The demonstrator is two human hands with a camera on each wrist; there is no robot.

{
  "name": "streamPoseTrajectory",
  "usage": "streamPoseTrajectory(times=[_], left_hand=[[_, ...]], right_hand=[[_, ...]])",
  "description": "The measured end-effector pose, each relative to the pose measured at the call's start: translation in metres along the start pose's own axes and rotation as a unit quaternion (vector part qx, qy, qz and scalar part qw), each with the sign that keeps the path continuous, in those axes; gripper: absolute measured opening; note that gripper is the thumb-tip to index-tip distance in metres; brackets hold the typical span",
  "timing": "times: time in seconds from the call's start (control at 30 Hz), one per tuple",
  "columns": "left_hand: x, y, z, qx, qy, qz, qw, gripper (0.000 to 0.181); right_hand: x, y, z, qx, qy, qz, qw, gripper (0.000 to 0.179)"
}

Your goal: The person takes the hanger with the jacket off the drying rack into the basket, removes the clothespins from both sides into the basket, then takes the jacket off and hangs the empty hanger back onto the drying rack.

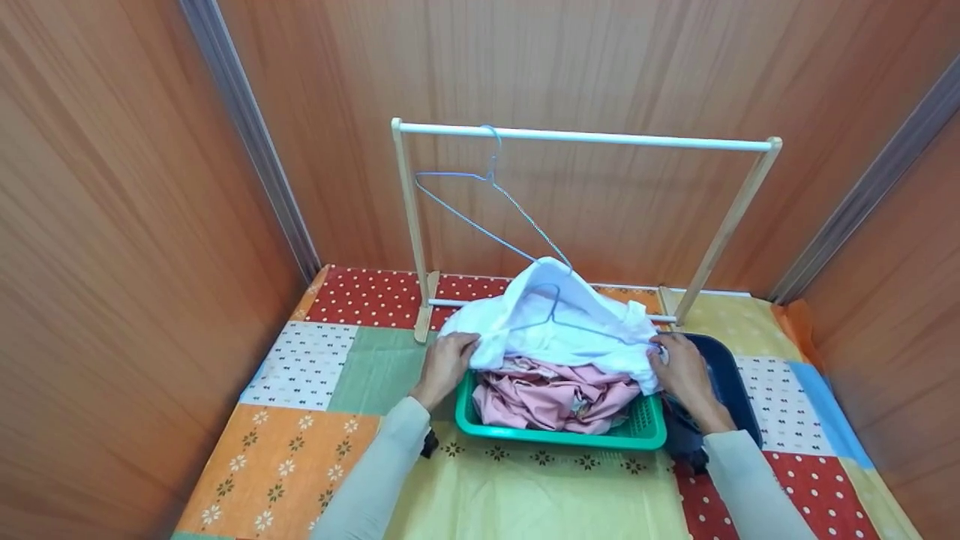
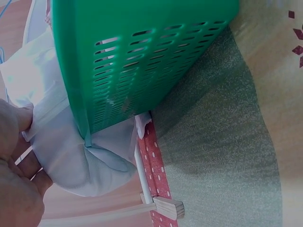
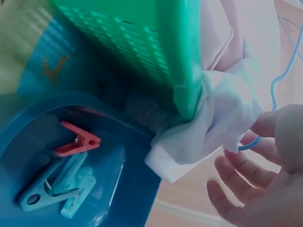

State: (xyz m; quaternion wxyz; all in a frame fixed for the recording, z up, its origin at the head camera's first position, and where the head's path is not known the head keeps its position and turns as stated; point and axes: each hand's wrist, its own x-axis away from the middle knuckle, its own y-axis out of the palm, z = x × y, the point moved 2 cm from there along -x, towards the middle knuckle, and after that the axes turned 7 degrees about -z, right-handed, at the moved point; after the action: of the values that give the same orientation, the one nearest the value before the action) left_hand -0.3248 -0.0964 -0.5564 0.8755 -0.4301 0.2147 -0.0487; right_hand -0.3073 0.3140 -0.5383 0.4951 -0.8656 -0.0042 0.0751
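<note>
At four o'clock the right hand (image 3: 265, 175) pinches the hanger (image 3: 273, 92), fingertips touching white cloth (image 3: 213, 111) bunched against the basket (image 3: 180, 52) at twelve. At eight, the tub (image 3: 137, 175) holds red (image 3: 83, 141) and blue pegs (image 3: 75, 187).

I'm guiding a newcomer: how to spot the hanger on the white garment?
In front of the rack sits a green basket, with a white garment over its far side. The blue hanger lies on that garment, unlike the other hanger, hung from the rail.

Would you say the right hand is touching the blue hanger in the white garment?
Touching: the right wrist view shows the right hand pinching the blue hanger between thumb and fingers.
</note>
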Motion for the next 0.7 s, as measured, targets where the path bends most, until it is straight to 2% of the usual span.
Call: streamPoseTrajectory(times=[0.17, 0.4, 0.5, 0.7], left_hand=[[0.001, 0.0, -0.001, 0.0, -0.004, -0.003, 1.0, 0.02], [-0.001, 0.0, 0.0, -0.003, 0.007, 0.005, 1.0, 0.02], [0.0, 0.0, 0.0, 0.0, 0.004, -0.003, 1.0, 0.021], [0.0, -0.001, -0.001, 0.003, 0.003, -0.003, 1.0, 0.021]], right_hand=[[0.001, -0.003, -0.008, -0.005, 0.001, 0.034, 0.9994, 0.024], [0.002, -0.008, -0.019, 0.021, -0.047, 0.041, 0.9979, 0.026], [0.003, -0.006, -0.021, 0.011, -0.064, 0.037, 0.9972, 0.026], [0.0, -0.001, -0.024, -0.005, -0.1, 0.062, 0.9931, 0.022]])
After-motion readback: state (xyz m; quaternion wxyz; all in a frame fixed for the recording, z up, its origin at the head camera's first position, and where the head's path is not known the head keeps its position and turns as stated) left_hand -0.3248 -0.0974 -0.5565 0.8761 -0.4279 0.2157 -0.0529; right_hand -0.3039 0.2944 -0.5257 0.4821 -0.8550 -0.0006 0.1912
